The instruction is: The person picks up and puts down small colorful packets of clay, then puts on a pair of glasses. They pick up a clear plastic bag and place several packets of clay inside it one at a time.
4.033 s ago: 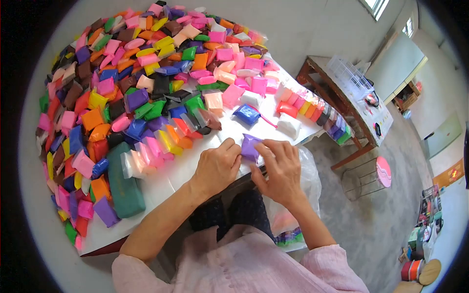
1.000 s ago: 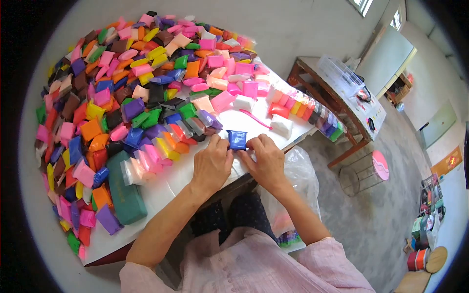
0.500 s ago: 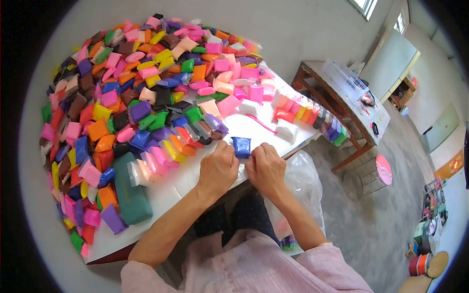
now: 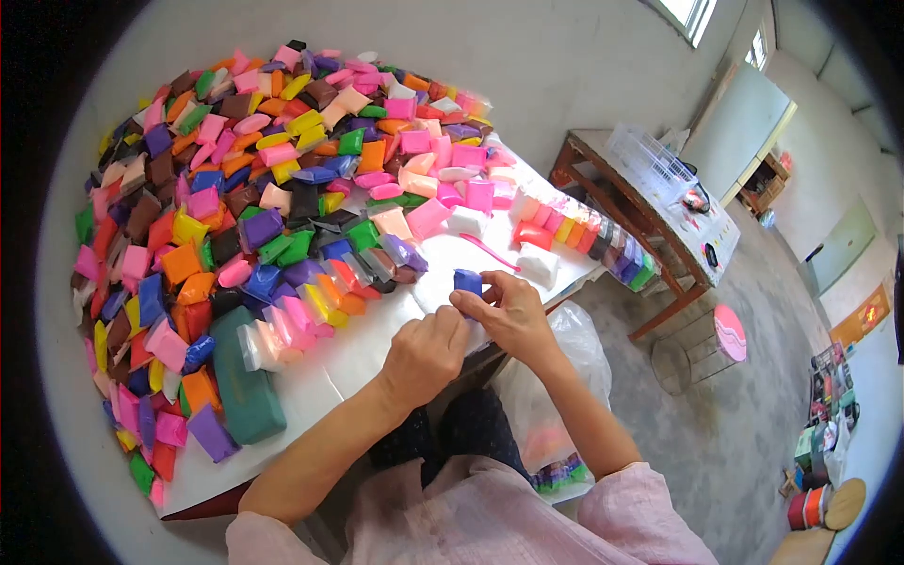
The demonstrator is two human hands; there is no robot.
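Note:
My right hand (image 4: 513,318) pinches a small blue packet (image 4: 468,282) between thumb and fingers, above the front edge of the white tabletop (image 4: 306,400). It looks like wrapped modelling clay. My left hand (image 4: 424,358) is closed, its fingertips close below the packet and beside my right thumb; what its fingers hold, if anything, is hidden. Just beyond lie a pink stick (image 4: 490,251) and a white packet (image 4: 538,265). To the left, a row of strip-joined packets (image 4: 325,303) in several colours rests near a dark green case (image 4: 247,381).
A large heap of coloured packets (image 4: 254,169) covers the table's left and back. Another packet row (image 4: 589,231) lies along the right edge. A clear plastic bag (image 4: 565,377) hangs beside my right arm. Further right are a wooden desk (image 4: 650,217) and a wire basket (image 4: 692,353) with a pink top.
Both hands were pinching the blue packet's lower corners. Now my right hand grips its side, turned and raised, and my left hand has dropped slightly lower. The view has shifted a little.

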